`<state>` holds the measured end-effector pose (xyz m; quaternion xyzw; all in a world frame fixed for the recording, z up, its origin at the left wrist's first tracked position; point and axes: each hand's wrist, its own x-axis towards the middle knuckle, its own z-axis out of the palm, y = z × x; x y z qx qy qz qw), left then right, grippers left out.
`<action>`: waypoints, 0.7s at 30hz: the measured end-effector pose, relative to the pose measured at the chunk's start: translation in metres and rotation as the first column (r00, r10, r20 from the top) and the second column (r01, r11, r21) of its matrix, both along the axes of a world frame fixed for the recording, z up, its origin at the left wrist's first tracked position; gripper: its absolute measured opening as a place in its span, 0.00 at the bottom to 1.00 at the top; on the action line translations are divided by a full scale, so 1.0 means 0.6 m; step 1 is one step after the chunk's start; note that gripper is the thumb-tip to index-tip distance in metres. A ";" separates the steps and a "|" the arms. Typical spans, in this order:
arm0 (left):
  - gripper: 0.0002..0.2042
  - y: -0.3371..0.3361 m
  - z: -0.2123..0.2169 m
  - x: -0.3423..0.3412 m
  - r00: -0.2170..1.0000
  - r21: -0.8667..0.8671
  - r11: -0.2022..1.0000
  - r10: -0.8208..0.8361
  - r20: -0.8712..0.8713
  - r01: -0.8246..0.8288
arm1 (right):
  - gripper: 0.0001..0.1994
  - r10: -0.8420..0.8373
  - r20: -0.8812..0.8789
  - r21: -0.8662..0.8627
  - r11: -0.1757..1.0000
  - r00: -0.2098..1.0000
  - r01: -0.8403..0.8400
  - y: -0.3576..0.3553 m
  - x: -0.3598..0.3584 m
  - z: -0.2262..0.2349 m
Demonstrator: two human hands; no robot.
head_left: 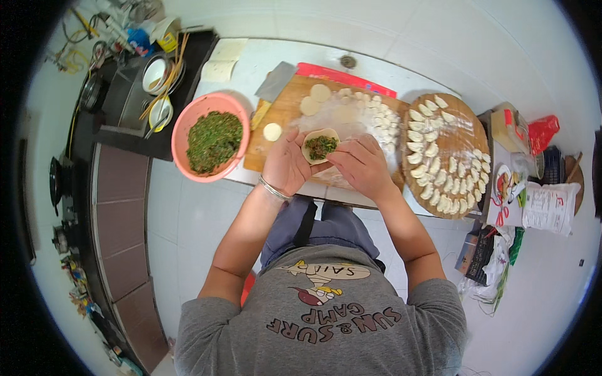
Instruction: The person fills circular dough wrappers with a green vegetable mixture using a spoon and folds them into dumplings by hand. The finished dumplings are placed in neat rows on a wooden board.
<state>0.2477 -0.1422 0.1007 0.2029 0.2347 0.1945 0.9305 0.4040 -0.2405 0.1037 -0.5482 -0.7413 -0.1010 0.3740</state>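
A round dumpling wrapper [306, 151] with a mound of green and brown filling rests in my left hand [287, 161], cupped around its left side and underside. My right hand [365, 164] has its fingertips closed at the wrapper's right edge. Both hands are over the near edge of a floured wooden cutting board [256, 156]. On the board lie flat wrappers [320, 93], a small dough disc [272, 131] and many cut dough pieces [384, 119]. A pink bowl [178, 141] of chopped green filling [214, 141] stands to the left.
A cleaver [276, 81] lies across the board's far left corner. Rows of finished dumplings cover a round wooden board [467, 119] at the right. Farther right are bags and a red packet [543, 133]. A sink [133, 100] and stacked bowls [155, 74] are at the far left.
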 end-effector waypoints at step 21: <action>0.20 -0.250 0.021 0.290 0.974 0.307 0.926 -0.192 -0.121 0.220 | 0.05 -0.142 -0.411 -0.211 0.976 0.900 0.058 -0.270 0.268 0.040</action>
